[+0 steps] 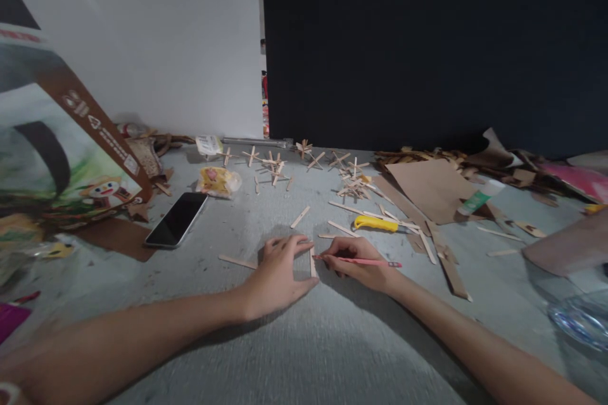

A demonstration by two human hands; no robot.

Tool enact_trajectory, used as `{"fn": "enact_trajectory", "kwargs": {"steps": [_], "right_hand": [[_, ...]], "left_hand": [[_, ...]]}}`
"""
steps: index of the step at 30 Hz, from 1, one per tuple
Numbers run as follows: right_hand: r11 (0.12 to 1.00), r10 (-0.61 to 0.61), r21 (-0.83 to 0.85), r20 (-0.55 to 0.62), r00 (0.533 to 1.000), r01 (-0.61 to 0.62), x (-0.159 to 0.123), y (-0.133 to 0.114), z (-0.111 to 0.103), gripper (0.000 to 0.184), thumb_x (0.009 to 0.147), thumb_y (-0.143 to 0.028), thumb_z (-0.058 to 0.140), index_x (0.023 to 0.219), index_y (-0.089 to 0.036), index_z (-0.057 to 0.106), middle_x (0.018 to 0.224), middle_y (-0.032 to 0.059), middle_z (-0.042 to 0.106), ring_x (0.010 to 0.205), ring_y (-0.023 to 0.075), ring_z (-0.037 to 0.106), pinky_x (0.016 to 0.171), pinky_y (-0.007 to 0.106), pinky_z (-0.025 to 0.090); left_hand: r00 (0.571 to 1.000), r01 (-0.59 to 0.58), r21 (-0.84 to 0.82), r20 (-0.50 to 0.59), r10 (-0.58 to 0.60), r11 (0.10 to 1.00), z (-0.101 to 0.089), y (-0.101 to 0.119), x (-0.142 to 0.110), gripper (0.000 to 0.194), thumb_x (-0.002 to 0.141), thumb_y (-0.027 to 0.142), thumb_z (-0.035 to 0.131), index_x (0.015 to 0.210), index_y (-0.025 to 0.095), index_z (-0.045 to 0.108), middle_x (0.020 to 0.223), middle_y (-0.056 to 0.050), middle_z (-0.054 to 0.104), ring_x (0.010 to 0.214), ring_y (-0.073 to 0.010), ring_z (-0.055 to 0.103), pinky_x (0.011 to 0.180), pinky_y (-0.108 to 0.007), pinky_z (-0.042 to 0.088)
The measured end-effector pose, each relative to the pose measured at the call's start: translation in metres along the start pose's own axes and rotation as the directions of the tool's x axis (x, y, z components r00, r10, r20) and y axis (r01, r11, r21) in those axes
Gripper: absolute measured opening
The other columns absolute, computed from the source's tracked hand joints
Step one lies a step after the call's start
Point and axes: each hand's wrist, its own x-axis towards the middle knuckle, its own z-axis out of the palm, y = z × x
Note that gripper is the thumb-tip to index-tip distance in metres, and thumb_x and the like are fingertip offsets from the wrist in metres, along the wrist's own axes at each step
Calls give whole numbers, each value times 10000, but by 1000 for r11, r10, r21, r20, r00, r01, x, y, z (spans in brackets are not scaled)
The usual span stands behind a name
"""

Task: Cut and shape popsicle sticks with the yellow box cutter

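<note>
A short wooden craft stick lies on the grey table between my two hands. My left hand steadies it, thumb at the near end and index finger at the far end. In my right hand is a pink pencil, its tip touching or almost touching the stick. Another craft stick pokes out from beside my left hand, partly hidden by it. Just beyond my hands lie a loose stick and a yellow utility knife.
Several crossed-stick pieces stand farther back. To the left are a phone, a snack packet and a large printed bag. Cardboard, a glue stick and a clear round object are on the right.
</note>
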Motion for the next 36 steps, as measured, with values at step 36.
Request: {"fn": "enact_trajectory", "kwargs": {"steps": [36], "right_hand": [[1000,-10,-14,13,1000,10,-1,-1,0,337,854,-492,794,753,-188,689,652,10,625,590,143,521,543,258,367]], "left_hand": [[1000,8,2,6,-8,1000,-1,1,-1,616,833,265,820,1384,272,544,1478,-116,699,1495,-373,492,1232,-606,317]]}}
